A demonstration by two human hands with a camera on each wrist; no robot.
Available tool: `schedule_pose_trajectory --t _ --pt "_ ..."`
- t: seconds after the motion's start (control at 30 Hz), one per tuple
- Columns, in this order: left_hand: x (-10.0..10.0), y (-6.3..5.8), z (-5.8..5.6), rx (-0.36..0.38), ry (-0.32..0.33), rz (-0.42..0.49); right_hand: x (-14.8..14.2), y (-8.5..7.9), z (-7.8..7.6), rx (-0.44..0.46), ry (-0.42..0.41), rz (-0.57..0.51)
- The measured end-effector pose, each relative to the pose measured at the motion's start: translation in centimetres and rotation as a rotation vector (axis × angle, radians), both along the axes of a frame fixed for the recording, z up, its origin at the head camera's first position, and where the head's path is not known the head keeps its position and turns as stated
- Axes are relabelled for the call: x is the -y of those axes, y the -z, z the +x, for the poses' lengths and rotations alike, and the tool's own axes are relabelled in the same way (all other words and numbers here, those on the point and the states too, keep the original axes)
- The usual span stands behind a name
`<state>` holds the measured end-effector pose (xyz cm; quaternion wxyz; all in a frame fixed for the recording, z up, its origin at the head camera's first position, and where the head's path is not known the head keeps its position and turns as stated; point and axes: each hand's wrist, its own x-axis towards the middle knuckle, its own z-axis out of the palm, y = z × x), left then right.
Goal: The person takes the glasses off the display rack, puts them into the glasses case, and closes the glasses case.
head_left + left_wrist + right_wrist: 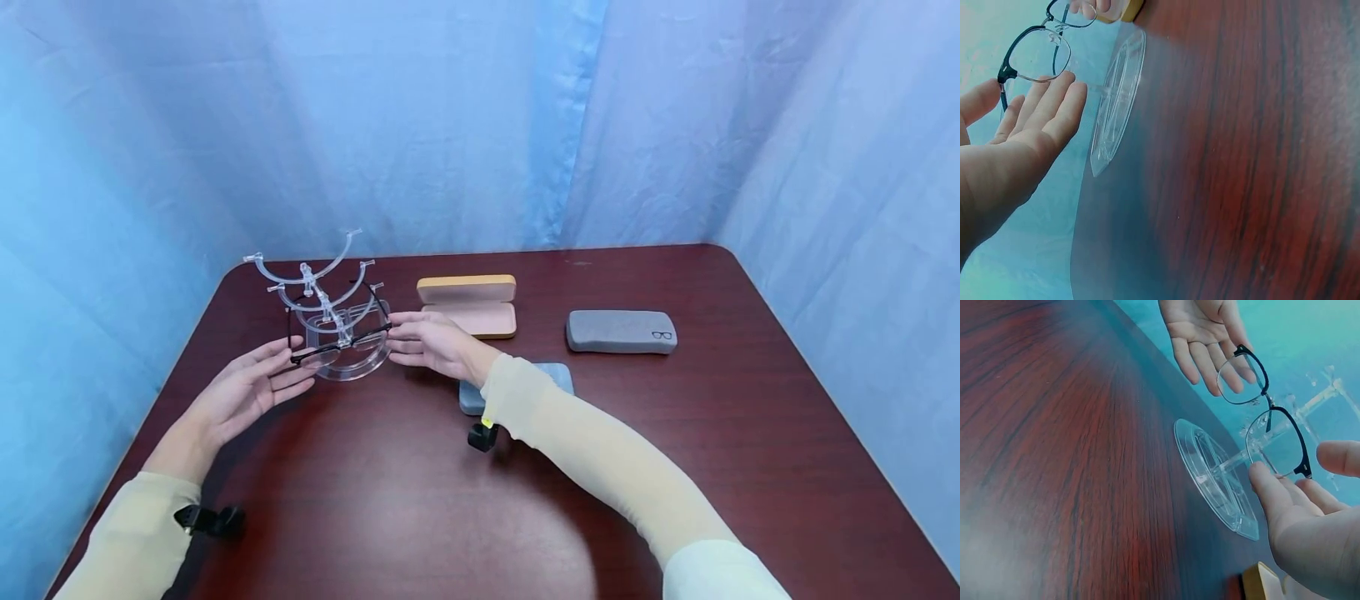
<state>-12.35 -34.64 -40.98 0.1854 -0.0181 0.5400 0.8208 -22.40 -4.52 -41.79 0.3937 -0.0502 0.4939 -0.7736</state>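
Note:
Dark-browed eyeglasses with thin metal lower rims (318, 352) sit low at the front of a clear tiered display stand (362, 367). My left hand (251, 387) pinches their left end near the hinge, thumb outside and the other fingers stretched out beneath. At the opposite end my right hand (431, 343) has its thumb and fingers around the hinge and temple. In the right wrist view the eyeglasses (1302, 450) face the camera with the temples pointing back. Whether the stand bears their weight, I cannot tell. The stand's round base (1116, 106) rests on the table.
Behind my right hand stands an opened yellow glasses case (480, 321) with a pale lining. A closed grey case (618, 332) with a glasses print lies further right. A blue-grey case (555, 377) is partly under my right forearm. Blue curtains surround the dark red table (360, 500).

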Motion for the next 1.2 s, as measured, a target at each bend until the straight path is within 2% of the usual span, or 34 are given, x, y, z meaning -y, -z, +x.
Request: schedule_pose_trajectory --t 0.1,0.27,0.37,0.53,0.7,0.97,1.2 --pt "-0.1 0.0 0.3 -0.015 0.010 0.019 -0.2 -0.2 0.2 -0.006 -0.004 -0.005" --pt "-0.3 0.2 0.6 -0.030 0.058 0.125 -0.3 -0.5 0.3 0.000 0.004 -0.006" --pt "-0.4 0.4 0.9 -0.030 0.107 0.181 -0.5 -0.6 0.4 -0.009 -0.006 0.006" --pt "-0.7 0.7 1.2 -0.051 0.225 0.236 -1.2 -0.9 0.4 -0.052 -0.041 0.041" --pt "-1.0 1.0 1.1 -0.075 0.288 0.191 -2.0 -1.3 0.2 -0.082 -0.054 0.073" --pt "-2.4 1.2 0.8 -0.086 0.291 0.060 -3.1 -1.6 -0.3 -0.082 -0.057 0.102" --pt "-4.2 1.1 0.9 -0.111 0.314 0.067 -4.8 -2.0 -0.3 -0.104 -0.061 0.115"
